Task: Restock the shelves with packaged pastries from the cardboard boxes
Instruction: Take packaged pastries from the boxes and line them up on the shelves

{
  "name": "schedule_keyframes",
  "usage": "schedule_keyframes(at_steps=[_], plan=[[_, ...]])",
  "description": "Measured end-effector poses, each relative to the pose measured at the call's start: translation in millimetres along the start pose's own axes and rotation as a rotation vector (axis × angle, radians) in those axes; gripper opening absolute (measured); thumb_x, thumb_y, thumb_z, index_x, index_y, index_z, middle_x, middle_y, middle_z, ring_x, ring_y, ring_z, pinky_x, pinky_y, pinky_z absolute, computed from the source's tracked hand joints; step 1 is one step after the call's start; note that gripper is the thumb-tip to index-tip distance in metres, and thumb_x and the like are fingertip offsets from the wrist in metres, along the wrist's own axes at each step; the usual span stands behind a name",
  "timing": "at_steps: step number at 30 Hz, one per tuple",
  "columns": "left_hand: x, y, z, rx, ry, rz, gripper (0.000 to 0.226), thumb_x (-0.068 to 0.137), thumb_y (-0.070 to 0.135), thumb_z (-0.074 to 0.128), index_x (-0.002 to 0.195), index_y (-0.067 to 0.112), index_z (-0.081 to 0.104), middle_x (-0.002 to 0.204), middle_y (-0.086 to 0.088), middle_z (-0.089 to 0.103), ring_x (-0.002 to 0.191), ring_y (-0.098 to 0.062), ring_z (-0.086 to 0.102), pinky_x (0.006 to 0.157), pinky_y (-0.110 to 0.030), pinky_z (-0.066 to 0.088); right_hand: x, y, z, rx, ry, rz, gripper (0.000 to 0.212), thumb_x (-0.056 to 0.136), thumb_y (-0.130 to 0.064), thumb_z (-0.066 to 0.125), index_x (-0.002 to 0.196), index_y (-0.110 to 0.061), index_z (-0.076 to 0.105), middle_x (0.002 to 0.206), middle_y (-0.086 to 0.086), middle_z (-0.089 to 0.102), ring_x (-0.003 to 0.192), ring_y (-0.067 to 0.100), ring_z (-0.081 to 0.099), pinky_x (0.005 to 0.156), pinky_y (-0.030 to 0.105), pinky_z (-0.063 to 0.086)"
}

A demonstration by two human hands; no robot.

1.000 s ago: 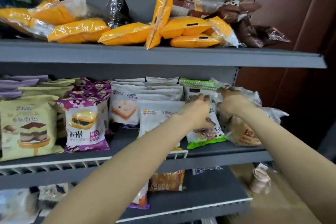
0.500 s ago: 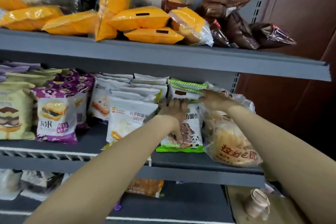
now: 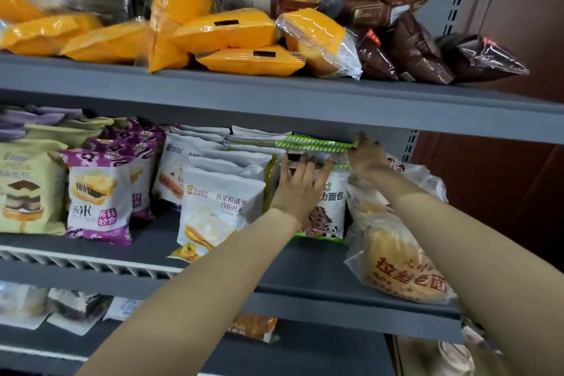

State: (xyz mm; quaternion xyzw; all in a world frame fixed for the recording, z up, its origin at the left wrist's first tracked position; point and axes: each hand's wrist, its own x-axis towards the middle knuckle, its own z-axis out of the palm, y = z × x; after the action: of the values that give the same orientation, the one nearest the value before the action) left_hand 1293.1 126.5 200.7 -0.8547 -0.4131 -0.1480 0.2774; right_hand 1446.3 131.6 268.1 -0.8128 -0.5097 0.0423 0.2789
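Green-edged pastry packs [image 3: 323,210] stood on the middle shelf [image 3: 305,268]. Left hand [image 3: 300,189] lay flat, fingers spread, against the front pack; right hand [image 3: 366,156] pinched the far packs' tops.

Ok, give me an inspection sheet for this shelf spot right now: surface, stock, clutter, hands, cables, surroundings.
Surface: grey middle shelf, bare patch along its front.
Job's things: green-edged packs upright in a row; white packs beside them.
Clutter: clear bread bag lying tilted at the shelf's right end.
Grippers: left hand flat on the front green-edged pack; right hand at the row's top edges, grasp unclear.
Cables: nothing seen.
Surroundings: upper shelf holds orange packs and brown packs.
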Motion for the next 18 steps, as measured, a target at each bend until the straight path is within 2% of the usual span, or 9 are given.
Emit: schedule_keyframes(at_steps=[2,3,5,8,10,12,15,17,18], plan=[[2.4,-2.7,4.9,-0.036,-0.071,0.026,0.119,0.073,0.042,0.075,0.151,0.015,-0.011,0.15,-0.025,0.021,0.144,-0.037,0.015,0.113,-0.062,0.009,8.1,3.8,-1.6,0.011,-0.038,0.038,0.047,0.096,-0.009,0.042,0.142,-0.003,0.032,0.139,0.026,0.045,0.128,0.039,0.044,0.1,0.038,0.04],[3.3,-4.8,4.9,-0.036,-0.101,0.026,0.126,0.071,0.045,0.076,0.149,0.015,-0.018,0.151,-0.026,0.015,0.144,-0.039,0.01,0.113,-0.06,0.01,9.9,4.1,-2.1,0.01,-0.074,0.03,0.048,0.096,-0.008,0.043,0.141,0.0,0.033,0.141,0.025,0.044,0.127,0.038,0.045,0.101,0.038,0.04],[5.5,-7.1,2.5,0.0,-0.111,0.031,0.136,0.064,0.054,0.078,0.147,0.016,-0.023,0.151,-0.027,0.014,0.143,-0.04,0.012,0.112,-0.059,0.015,13.7,1.8,-2.6,-0.021,-0.127,-0.006,0.046,0.095,-0.006,0.044,0.14,0.003,0.036,0.144,0.022,0.041,0.127,0.036,0.046,0.101,0.036,0.039],[7.4,-8.8,4.0,0.015,-0.102,0.056,0.141,0.059,0.06,0.078,0.147,0.015,-0.023,0.145,-0.026,0.023,0.136,-0.038,0.025,0.11,-0.058,0.02,17.4,-5.7,-1.7,0.021,-0.14,-0.066,0.041,0.096,-0.002,0.042,0.137,0.004,0.043,0.143,0.021,0.043,0.127,0.033,0.046,0.095,0.029,0.041],[7.6,-8.3,5.7,0.017,-0.085,0.06,0.139,0.06,0.059,0.078,0.147,0.015,-0.022,0.143,-0.025,0.025,0.132,-0.037,0.03,0.11,-0.058,0.021,19.0,-8.5,3.2,0.105,-0.148,-0.099,0.033,0.097,-0.006,0.04,0.126,0.004,0.052,0.132,0.018,0.053,0.116,0.026,0.049,0.091,0.027,0.042],[6.7,-6.6,7.6,-0.002,-0.078,0.059,0.135,0.064,0.056,0.077,0.148,0.014,-0.02,0.145,-0.025,0.023,0.134,-0.038,0.027,0.111,-0.06,0.018,13.6,-10.8,7.8,0.09,-0.201,-0.122,0.026,0.098,-0.017,0.043,0.118,-0.006,0.057,0.118,0.01,0.058,0.111,0.02,0.047,0.089,0.028,0.043],[6.9,-5.4,11.2,-0.021,-0.074,0.06,0.131,0.067,0.053,0.076,0.148,0.014,-0.019,0.149,-0.024,0.018,0.14,-0.038,0.019,0.113,-0.06,0.009,3.5,-12.7,7.1,-0.073,-0.226,-0.153,0.046,0.098,-0.024,0.046,0.142,-0.014,0.04,0.138,0.013,0.049,0.124,0.029,0.048,0.095,0.029,0.041],[5.9,-4.9,13.0,-0.046,-0.08,0.051,0.134,0.063,0.052,0.079,0.149,0.011,-0.014,0.151,-0.022,0.019,0.142,-0.037,0.018,0.114,-0.059,0.007,-6.6,-17.2,-1.6,-0.095,-0.163,-0.222,0.048,0.099,-0.023,0.042,0.145,-0.012,0.034,0.146,0.017,0.039,0.133,0.03,0.039,0.104,0.03,0.034],[4.4,-4.0,14.1,-0.049,-0.06,0.037,0.135,0.058,0.052,0.082,0.151,0.008,-0.005,0.15,-0.021,0.027,0.142,-0.035,0.024,0.114,-0.059,0.012,-13.7,-19.2,-8.2,-0.071,-0.139,-0.241,0.048,0.099,-0.021,0.041,0.146,-0.012,0.033,0.15,0.017,0.034,0.137,0.03,0.033,0.109,0.032,0.031]])
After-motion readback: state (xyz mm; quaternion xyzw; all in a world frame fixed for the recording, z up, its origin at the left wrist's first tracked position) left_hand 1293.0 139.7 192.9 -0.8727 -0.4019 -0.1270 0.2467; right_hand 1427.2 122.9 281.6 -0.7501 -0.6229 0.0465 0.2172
